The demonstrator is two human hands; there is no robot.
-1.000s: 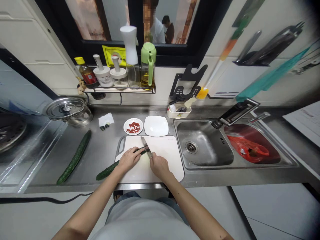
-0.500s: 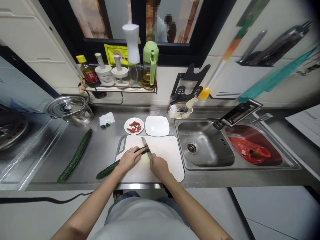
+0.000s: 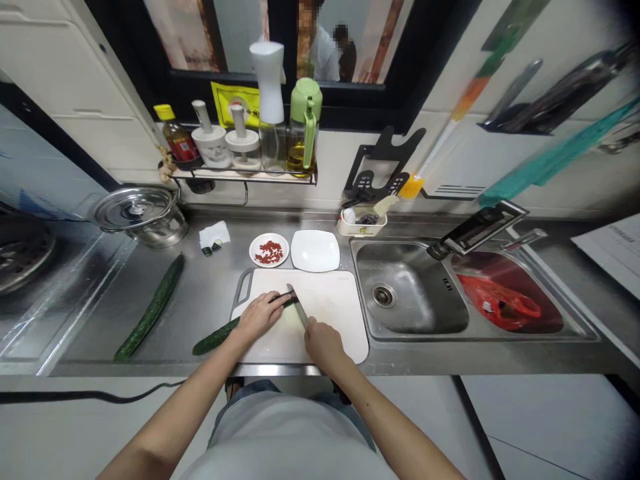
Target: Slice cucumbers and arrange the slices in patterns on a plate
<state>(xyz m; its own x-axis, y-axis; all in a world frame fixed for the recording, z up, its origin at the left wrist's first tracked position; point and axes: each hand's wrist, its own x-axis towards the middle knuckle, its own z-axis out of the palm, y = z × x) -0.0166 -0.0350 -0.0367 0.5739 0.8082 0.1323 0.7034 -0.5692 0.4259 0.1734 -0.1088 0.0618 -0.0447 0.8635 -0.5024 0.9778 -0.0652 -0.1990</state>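
My left hand (image 3: 261, 316) presses on a dark green cucumber (image 3: 216, 337) that lies slantwise over the left part of the white cutting board (image 3: 340, 320). A thin dark stick lies under its fingertips beside the cucumber. My right hand (image 3: 324, 343) is closed round the handle of a knife (image 3: 299, 308), whose blade is at the cucumber's right end, close to the left fingertips. Behind the board stand a small plate of chopped red pieces (image 3: 270, 251) and a bare white square plate (image 3: 315, 252).
A second cucumber (image 3: 153, 310) lies on the counter at left, near a lidded pot (image 3: 143, 217) and a white paper (image 3: 215, 235) with cucumber ends. A double sink (image 3: 415, 293) holds a red bag (image 3: 500, 300). Bottles (image 3: 303, 127) stand on a shelf.
My right hand and the knife have moved slightly to the right and toward me. My left hand stays on the cucumber.
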